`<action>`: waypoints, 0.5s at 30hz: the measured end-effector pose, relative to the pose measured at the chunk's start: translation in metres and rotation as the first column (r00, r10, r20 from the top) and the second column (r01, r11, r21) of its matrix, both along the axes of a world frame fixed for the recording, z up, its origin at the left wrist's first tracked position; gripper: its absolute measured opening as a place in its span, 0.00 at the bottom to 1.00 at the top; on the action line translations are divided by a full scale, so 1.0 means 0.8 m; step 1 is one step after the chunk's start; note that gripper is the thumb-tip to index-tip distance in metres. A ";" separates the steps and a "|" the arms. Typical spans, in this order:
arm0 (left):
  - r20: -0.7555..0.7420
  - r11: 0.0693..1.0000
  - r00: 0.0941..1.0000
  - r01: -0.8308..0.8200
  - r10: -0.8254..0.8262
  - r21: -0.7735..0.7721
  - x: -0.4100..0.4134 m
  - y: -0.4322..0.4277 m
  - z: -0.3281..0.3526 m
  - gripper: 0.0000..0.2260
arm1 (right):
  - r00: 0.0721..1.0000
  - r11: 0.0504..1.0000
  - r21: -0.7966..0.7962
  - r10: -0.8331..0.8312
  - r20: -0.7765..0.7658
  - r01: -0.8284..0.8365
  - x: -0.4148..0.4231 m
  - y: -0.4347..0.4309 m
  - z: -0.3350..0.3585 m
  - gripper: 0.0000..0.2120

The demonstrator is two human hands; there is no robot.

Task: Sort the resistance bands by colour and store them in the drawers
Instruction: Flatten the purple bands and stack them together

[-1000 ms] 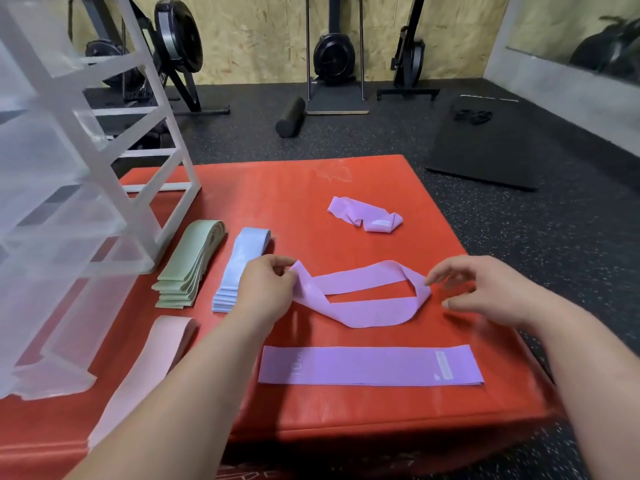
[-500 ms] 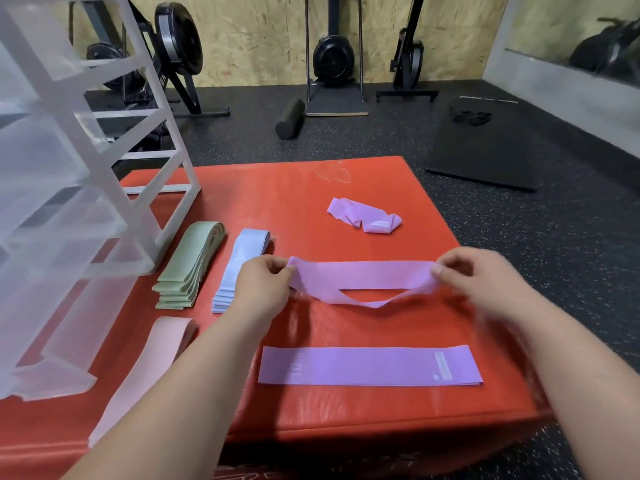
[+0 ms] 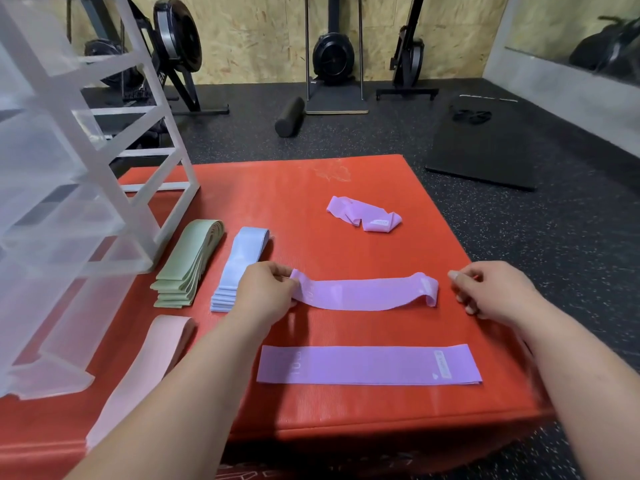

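The left hand (image 3: 270,292) pinches the 9 o'clock end of a purple band (image 3: 363,296) that sags across the middle of the red mat (image 3: 277,192). The right hand (image 3: 491,292) sits just off its 3 o'clock end, fingers loosely curled and gripping nothing. From that band, a flat band (image 3: 367,365) lies at 6 o'clock, a crumpled band (image 3: 363,220) at 12, a blue stack (image 3: 239,268) and green stack (image 3: 188,265) at 9, a pink band (image 3: 152,368) at 7 and the drawers (image 3: 69,202) at 10.
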State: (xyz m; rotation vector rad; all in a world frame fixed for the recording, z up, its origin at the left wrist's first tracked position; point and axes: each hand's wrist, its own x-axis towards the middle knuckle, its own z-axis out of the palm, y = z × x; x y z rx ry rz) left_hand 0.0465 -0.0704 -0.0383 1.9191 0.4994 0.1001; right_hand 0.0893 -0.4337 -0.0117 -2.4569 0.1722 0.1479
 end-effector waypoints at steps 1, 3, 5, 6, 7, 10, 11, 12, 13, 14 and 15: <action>-0.005 1.000 1.000 0.002 -0.002 0.007 0.000 0.000 0.000 0.06 | 1.000 1.000 -0.014 -0.002 0.014 0.002 -0.001 0.001 0.002 0.16; -0.011 1.000 1.000 0.007 -0.007 0.024 0.001 0.000 0.000 0.06 | 1.000 0.999 -0.039 0.007 0.026 -0.006 -0.004 0.005 0.004 0.16; -0.013 0.999 1.000 0.008 -0.008 0.047 0.002 0.001 -0.003 0.05 | 0.999 0.997 -0.067 0.033 0.028 -0.031 -0.008 0.014 0.005 0.16; -0.012 0.998 1.000 0.006 -0.005 0.061 0.003 0.002 -0.005 0.04 | 0.999 0.996 -0.073 0.046 0.027 -0.044 -0.009 0.019 0.006 0.15; -0.008 0.997 1.000 0.005 -0.005 0.078 0.003 0.002 -0.006 0.04 | 0.998 0.996 -0.068 0.056 0.025 -0.054 -0.010 0.024 0.006 0.14; 0.013 0.992 1.000 -0.010 0.008 0.129 0.004 0.000 -0.007 0.05 | 0.996 0.996 -0.036 0.080 0.025 -0.079 -0.009 0.029 0.005 0.09; 0.021 0.991 1.000 -0.019 0.016 0.135 0.004 0.000 -0.008 0.06 | 0.997 0.997 -0.016 0.077 0.031 -0.077 -0.005 0.026 0.004 0.08; 0.028 0.991 0.999 -0.028 0.025 0.134 0.005 0.000 -0.008 0.06 | 0.997 0.998 0.007 0.068 0.037 -0.069 -0.002 0.022 0.003 0.08; 0.032 0.992 0.999 -0.037 0.033 0.119 0.004 0.000 -0.008 0.06 | 0.998 0.998 0.031 0.056 0.039 -0.057 0.001 0.017 0.003 0.09; 0.038 0.994 0.998 -0.045 0.041 0.103 0.005 0.000 -0.008 0.07 | 0.998 0.997 0.056 0.048 0.039 -0.050 0.004 0.012 0.004 0.09; 0.047 0.995 0.998 -0.052 0.048 0.091 0.005 0.000 -0.009 0.07 | 0.999 0.995 0.090 0.039 0.038 -0.043 0.006 0.007 0.006 0.09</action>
